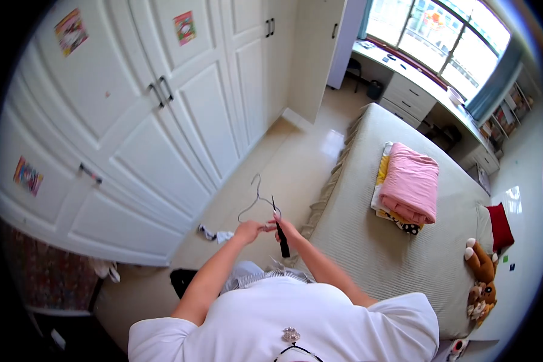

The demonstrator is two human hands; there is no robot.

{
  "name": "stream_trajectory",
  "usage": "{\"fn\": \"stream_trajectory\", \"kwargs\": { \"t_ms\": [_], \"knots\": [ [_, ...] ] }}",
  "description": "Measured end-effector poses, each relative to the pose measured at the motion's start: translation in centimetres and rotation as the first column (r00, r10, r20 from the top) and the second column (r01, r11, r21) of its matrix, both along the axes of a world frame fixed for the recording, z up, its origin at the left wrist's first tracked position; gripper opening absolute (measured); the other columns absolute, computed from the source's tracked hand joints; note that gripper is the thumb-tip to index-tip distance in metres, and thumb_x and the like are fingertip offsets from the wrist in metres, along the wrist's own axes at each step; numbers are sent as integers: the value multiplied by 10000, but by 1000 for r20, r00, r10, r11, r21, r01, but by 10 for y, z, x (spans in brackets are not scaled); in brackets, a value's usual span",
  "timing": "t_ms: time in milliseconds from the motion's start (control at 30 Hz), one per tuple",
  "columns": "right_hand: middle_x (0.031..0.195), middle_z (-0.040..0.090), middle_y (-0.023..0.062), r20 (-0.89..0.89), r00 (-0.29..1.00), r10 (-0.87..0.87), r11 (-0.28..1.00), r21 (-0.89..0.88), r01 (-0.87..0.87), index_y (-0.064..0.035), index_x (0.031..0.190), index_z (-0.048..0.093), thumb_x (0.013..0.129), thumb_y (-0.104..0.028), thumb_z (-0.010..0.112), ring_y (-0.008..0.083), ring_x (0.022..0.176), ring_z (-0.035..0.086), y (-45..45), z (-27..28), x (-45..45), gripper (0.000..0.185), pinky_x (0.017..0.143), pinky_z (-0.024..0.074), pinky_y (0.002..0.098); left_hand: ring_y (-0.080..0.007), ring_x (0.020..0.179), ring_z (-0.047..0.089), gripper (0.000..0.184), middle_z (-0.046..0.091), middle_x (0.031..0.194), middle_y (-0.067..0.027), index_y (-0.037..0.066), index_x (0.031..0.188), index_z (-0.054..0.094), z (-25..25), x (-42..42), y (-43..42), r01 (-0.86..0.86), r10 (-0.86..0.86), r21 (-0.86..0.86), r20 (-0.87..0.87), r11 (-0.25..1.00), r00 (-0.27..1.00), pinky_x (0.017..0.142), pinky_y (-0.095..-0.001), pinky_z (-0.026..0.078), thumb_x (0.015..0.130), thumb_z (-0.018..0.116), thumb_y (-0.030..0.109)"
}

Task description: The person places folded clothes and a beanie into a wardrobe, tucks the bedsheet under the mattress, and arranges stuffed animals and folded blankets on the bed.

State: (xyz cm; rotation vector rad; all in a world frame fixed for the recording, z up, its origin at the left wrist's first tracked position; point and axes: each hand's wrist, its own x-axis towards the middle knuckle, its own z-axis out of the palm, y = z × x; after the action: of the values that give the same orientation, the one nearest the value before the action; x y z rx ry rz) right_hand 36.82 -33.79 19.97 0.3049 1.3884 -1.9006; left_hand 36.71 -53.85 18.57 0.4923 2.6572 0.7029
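A thin wire clothes hanger [258, 196] is in front of me, its hook pointing away. My left hand [249, 230] is closed at the hanger's lower edge, fingertips close to the other hand. My right hand [286, 228] is closed around a long black tapered object [283, 240], with a thin tip upward and a wider end below. What kind of object it is, I cannot make out. The hanger's right corner lies beside the right fingers, and its lower bar is partly hidden by the hands.
White wardrobes [163, 133] line the left, one door [320, 60] standing ajar. On the right is a bed [350, 205] with a folded pink quilt [411, 181] and plush toys [481, 283]. White-and-dark cloth [216, 234] lies on the floor. A desk [413, 72] runs under the window.
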Motion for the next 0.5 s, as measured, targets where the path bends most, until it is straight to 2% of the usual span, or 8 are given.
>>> {"fn": "stream_trajectory", "kwargs": {
  "t_ms": [33, 100, 133, 233, 333, 367, 467, 500],
  "knots": [
    [992, 665, 113, 69, 998, -15, 999, -34, 18, -64, 1157, 550, 919, -608, 394, 122, 503, 472, 8, -6, -12, 614, 483, 411, 281, -344, 887, 626, 273, 665, 936, -137, 221, 1025, 681, -10, -18, 5, 60, -60, 8, 8, 998, 998, 732, -455, 503, 895, 500, 380],
    [1034, 657, 145, 286, 945, -157, 946, -231, 227, -72, 1177, 543, 917, -620, 378, 122, 506, 448, 24, 8, -29, 629, 489, 402, 283, -323, 890, 632, 262, 675, 929, -110, 248, 1018, 697, -40, -55, 14, 124, -125, 31, 18, 992, 992, 828, -483, 468, 896, 504, 376],
    [1056, 653, 161, 395, 897, -200, 889, -313, 336, -76, 1186, 540, 916, -626, 370, 123, 508, 436, 29, 22, -40, 637, 493, 398, 283, -314, 883, 635, 253, 678, 918, -102, 257, 1015, 699, -38, -75, 20, 178, -178, 7, -43, 984, 983, 862, -499, 439, 897, 504, 365],
    [1118, 631, 198, 404, 841, -360, 783, -359, 507, -84, 1107, 554, 961, -521, 379, 112, 504, 388, 41, 46, -76, 493, 499, 376, 266, -287, 861, 643, 235, 686, 888, -82, 280, 1009, 704, -30, -131, 35, 306, -313, -69, -159, 950, 936, 946, -545, 355, 900, 504, 335],
    [1134, 626, 189, 273, 879, -391, 708, -522, 476, -88, 992, 547, 996, -384, 388, 102, 495, 361, 56, 31, -139, 336, 502, 355, 249, -269, 853, 645, 227, 689, 884, -71, 281, 1022, 704, -36, -197, 49, 353, -372, -126, -195, 927, 908, 962, -568, 316, 897, 517, 319],
    [1159, 615, 192, 250, 877, -411, 741, -469, 481, -87, 885, 508, 1007, -282, 391, 98, 495, 358, 59, 30, -161, 258, 502, 349, 242, -269, 857, 643, 229, 690, 896, -68, 272, 1038, 701, -36, -221, 54, 350, -373, -136, -219, 927, 902, 946, -563, 329, 894, 529, 319],
    [1072, 634, 155, 2, 875, -485, 831, -311, 461, -85, 859, 493, 1009, -277, 378, 105, 496, 366, 57, 30, -229, 270, 488, 335, 249, -267, 863, 644, 238, 687, 887, -86, 294, 1063, 696, -50, -293, 66, 309, -334, -140, -230, 941, 914, 970, -546, 333, 876, 549, 278],
    [820, 598, 96, -38, 855, -518, 823, -295, 485, -84, 816, 459, 1006, -275, 382, 109, 490, 368, 55, 43, -249, 280, 479, 326, 257, -266, 864, 646, 249, 685, 877, -97, 309, 1067, 695, -53, -322, 74, 287, -313, -136, -232, 948, 921, 990, -540, 328, 868, 554, 258]
  ]
}}
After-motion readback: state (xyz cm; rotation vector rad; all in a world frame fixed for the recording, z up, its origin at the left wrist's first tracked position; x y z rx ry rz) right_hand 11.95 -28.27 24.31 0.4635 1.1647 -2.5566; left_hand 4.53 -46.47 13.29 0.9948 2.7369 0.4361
